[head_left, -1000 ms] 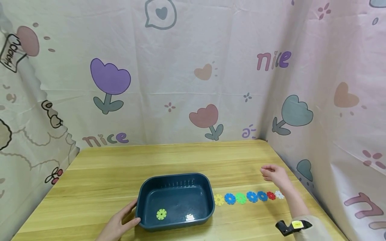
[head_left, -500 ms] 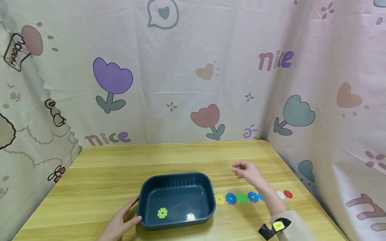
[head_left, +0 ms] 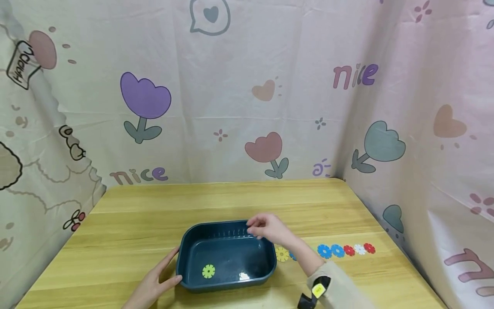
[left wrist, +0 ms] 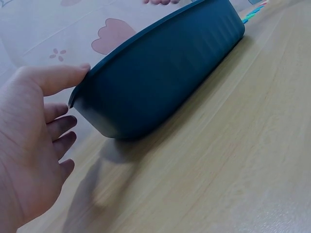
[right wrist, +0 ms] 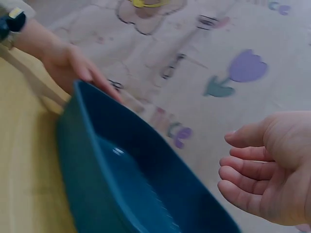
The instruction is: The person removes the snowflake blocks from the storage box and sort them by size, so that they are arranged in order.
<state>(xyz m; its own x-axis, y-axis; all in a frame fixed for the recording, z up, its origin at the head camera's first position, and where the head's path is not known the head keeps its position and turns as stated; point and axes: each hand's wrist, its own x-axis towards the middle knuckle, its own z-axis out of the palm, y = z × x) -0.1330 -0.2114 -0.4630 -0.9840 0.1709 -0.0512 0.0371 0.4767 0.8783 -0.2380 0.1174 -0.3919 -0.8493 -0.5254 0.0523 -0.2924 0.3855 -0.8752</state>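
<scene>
A dark blue-green plastic bin (head_left: 227, 283) stands on the table with a yellow-green notched disc (head_left: 209, 271) lying inside. My left hand (head_left: 156, 281) touches the bin's left side, its thumb by the front-left corner. In the left wrist view, one digit meets the rim while the other fingers hang loosely apart. My right hand (head_left: 270, 229) hovers over the back-right rim, fingers loosely bent, and nothing shows between them in the right wrist view. Right of the bin runs a row of notched discs: yellow (head_left: 282, 254), blue (head_left: 324, 251), red (head_left: 349, 250), white (head_left: 359, 249) and another red disc (head_left: 369, 248). My right forearm hides part of it.
The wood-grain table (head_left: 135, 206) ends at the back and right against a patterned curtain (head_left: 216, 103). A bright patch (head_left: 244, 277) shows on the bin floor; I cannot tell whether it is glare.
My right hand has swept left from the row's far right end to above the bin's rim. The last red disc came into view as the forearm moved off. My left hand has stayed.
</scene>
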